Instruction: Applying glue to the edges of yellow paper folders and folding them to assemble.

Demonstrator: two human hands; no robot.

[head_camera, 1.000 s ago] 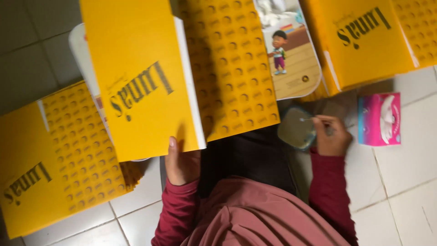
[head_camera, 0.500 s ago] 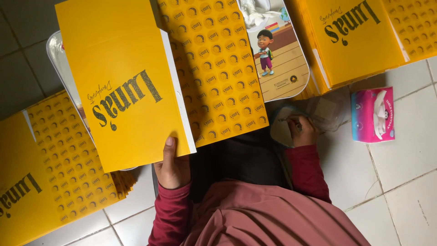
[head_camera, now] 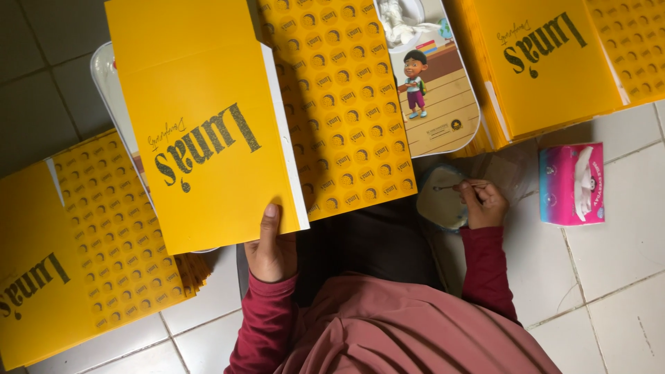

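Carefully, we steady the yellow folded sheet (head_camera: 208,125) with our flat, open left hand (head_camera: 271,246) while our right hand (head_camera: 483,204) pinches a thin stick (head_camera: 454,186) over the small bowl (head_camera: 440,199), loading sparingly.

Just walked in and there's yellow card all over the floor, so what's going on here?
A person in a maroon top sits on the tiled floor. Their left hand holds down the edge of a folded yellow cardboard sheet. Their right hand holds a thin stick over a small pale dish. Stacks of yellow sheets lie at both sides, a pink tissue pack nearby.
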